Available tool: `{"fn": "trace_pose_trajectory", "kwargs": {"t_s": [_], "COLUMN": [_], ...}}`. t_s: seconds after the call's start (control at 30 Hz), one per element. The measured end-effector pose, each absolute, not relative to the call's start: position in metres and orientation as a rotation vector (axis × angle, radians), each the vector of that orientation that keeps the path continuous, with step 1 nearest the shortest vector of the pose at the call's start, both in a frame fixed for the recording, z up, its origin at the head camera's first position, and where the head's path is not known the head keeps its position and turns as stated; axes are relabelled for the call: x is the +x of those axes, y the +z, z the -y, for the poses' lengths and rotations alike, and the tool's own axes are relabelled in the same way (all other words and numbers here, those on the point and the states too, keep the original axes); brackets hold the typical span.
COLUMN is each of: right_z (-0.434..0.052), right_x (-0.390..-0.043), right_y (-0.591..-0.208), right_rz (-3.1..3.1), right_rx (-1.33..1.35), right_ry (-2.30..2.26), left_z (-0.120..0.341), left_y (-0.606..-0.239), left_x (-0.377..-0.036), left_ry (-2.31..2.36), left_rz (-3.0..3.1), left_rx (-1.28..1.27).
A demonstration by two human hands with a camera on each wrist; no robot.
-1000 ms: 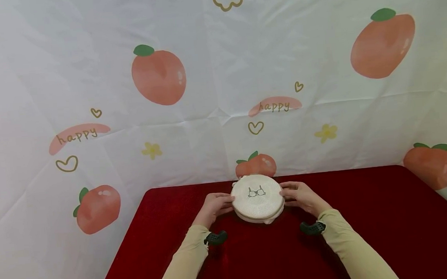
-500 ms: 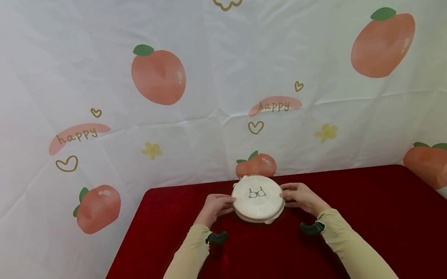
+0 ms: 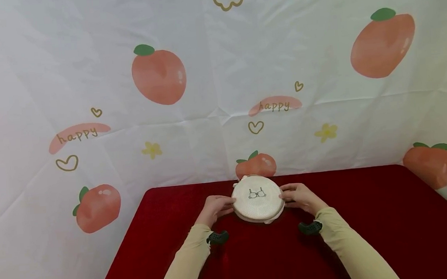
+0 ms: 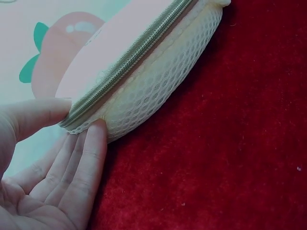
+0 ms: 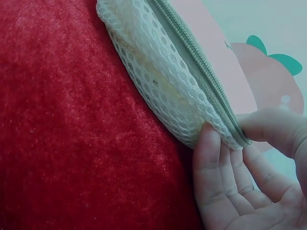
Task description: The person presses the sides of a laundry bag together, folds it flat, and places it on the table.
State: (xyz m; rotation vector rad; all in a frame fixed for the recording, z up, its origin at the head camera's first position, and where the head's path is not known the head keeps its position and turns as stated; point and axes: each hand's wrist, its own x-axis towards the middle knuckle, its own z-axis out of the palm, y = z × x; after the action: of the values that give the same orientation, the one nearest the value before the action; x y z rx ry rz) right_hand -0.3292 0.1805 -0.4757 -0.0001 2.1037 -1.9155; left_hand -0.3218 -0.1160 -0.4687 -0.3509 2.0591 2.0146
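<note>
A round cream mesh wash bag (image 3: 257, 198) with a small bra drawing on its top sits on the red tablecloth, near the table's far edge. My left hand (image 3: 215, 208) holds its left rim and my right hand (image 3: 300, 197) holds its right rim. In the left wrist view the thumb lies on the grey zipper (image 4: 129, 52) while straight fingers press the mesh bag (image 4: 158, 72) from below, so the left hand (image 4: 84, 117) pinches the rim. The right hand (image 5: 225, 132) pinches the bag (image 5: 168, 76) the same way, at its zipper (image 5: 201, 72).
The red velvet table (image 3: 371, 215) stretches wide to both sides and toward me. A white backdrop (image 3: 204, 93) printed with peaches and "happy" hangs right behind the bag. Black wrist mounts (image 3: 217, 237) sit on both beige sleeves.
</note>
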Motion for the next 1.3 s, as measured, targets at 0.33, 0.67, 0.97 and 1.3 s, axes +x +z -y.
{"fn": "trace_pose_trajectory", "kwargs": {"t_s": [0.33, 0.67, 0.97, 1.3], "right_z": [-0.174, -0.174, -0.181, -0.185], "right_x": [-0.326, -0.328, -0.328, -0.323], "right_y": [-0.468, -0.468, -0.473, -0.470], "right_rz": [-2.153, -2.179, -2.132, -2.021], "right_rx": [0.055, 0.072, 0.019, 0.061], "right_ry": [-1.886, -1.874, -1.864, -1.949], "left_z": [0.115, 0.116, 0.121, 0.117], "left_y": [-0.468, -0.469, -0.465, -0.458], "left_x": [-0.321, -0.324, -0.319, -0.320], "left_ry": [2.010, 2.009, 1.984, 2.014], "left_rz": [-2.085, -2.074, -2.036, -2.001], "left_rx": [-0.393, -0.418, -0.265, -0.330]}}
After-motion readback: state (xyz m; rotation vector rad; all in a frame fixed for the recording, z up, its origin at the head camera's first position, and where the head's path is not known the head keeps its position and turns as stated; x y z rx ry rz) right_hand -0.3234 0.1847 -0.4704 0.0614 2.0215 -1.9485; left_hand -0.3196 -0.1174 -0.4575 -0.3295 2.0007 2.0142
